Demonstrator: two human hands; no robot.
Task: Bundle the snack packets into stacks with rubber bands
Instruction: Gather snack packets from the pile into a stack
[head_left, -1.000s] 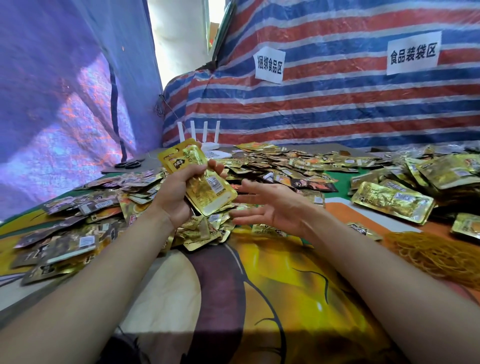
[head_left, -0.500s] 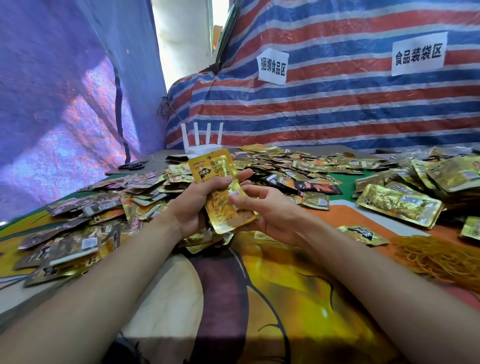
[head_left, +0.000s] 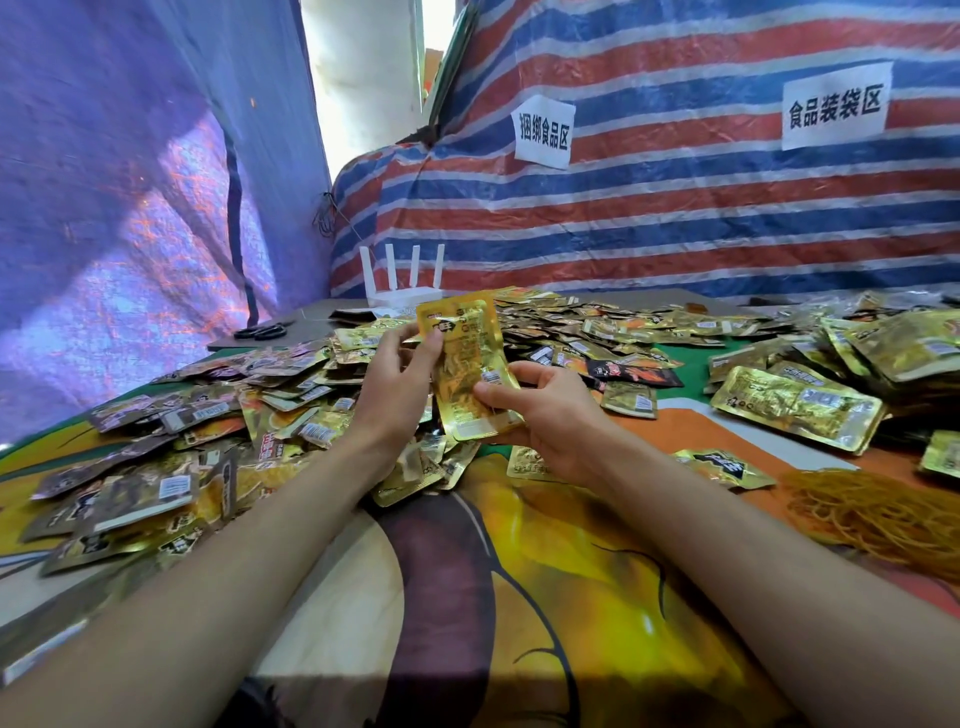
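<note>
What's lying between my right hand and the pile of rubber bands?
In the head view, one loose gold packet lies between the right hand, gripping the packet stack, and the rubber bands.

Printed table cover (head_left: 545, 597), heaps of snack packets (head_left: 218, 415), rubber bands (head_left: 883, 514), white router (head_left: 402, 291), scissors (head_left: 260, 331)

Right hand (head_left: 545, 410), earlier apart and open, now on lower end of packet stack (head_left: 470, 364).
</note>
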